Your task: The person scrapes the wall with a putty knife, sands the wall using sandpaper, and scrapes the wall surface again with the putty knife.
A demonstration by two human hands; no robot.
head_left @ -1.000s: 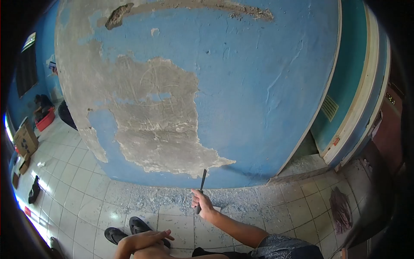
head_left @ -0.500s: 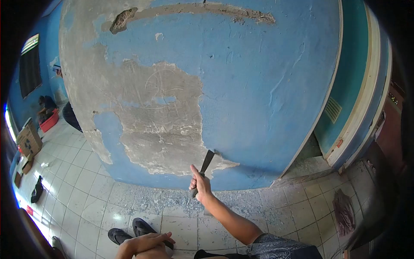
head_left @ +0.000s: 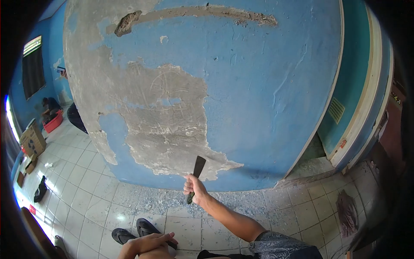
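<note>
My right hand (head_left: pixel 195 188) is closed round the handle of a scraper (head_left: pixel 199 166) with a dark, broad blade. The blade points up in front of the lower part of the blue wall (head_left: pixel 254 99), by a large grey patch (head_left: pixel 168 125) with ragged paint edges. Whether the blade touches the wall is hard to tell. Low in the view, my left hand (head_left: pixel 151 242) lies over my leg with its fingers stretched out and nothing in it. Dark sandals (head_left: pixel 146 227) show just beyond it.
Paint flakes (head_left: pixel 159 200) litter the tiled floor along the wall. A doorway with a teal door (head_left: pixel 353 82) and a crumpled cloth (head_left: pixel 347 213) are at the right. At the far left are a cardboard box (head_left: pixel 33 139), a red basin (head_left: pixel 53 122) and a crouching person (head_left: pixel 51 105).
My right hand first rose with the scraper towards the wall, then shifted slightly left, with the blade turned broader to view. My left hand stays on my leg. The view has shifted a little.
</note>
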